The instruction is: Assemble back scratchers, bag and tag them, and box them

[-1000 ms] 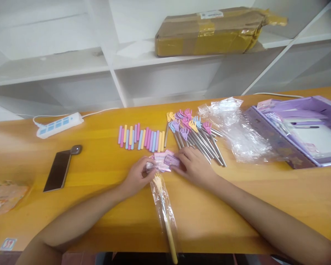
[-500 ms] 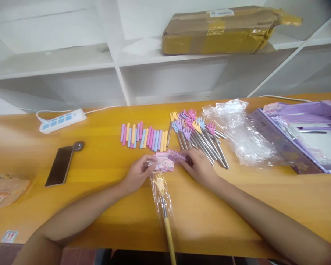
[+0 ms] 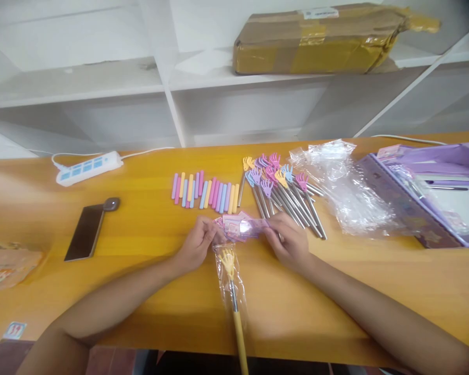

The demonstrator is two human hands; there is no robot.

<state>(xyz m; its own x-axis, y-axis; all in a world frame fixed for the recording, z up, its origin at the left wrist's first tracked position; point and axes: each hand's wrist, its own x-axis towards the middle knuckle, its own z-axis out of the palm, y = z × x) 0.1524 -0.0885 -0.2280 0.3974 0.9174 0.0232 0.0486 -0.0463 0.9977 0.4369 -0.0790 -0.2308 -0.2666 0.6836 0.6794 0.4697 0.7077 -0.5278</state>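
Note:
My left hand (image 3: 197, 244) is pinched at the top of a clear plastic bag (image 3: 240, 281), beside a small pile of pink and purple cards (image 3: 236, 227). Inside the bag lies a yellow hand-shaped back scratcher (image 3: 234, 299) with a metal rod and a yellow handle. My right hand (image 3: 287, 242) has its fingers closed on a purplish card at the right of the pile. Beyond the hands lie a row of coloured tubes (image 3: 205, 194) and a heap of metal rods with coloured hand-shaped heads (image 3: 281, 182).
Clear plastic bags (image 3: 344, 192) lie right of the rods, beside a purple box (image 3: 422, 208). At left are a power strip (image 3: 89, 168), a phone (image 3: 85, 233), a small dark object (image 3: 111, 203) and an orange package (image 3: 11, 265). A taped carton (image 3: 316, 41) sits on the shelf.
My right hand has moved slightly right and down, drawing a card out from the pile. My left hand has shifted slightly left and stays at the bag's top.

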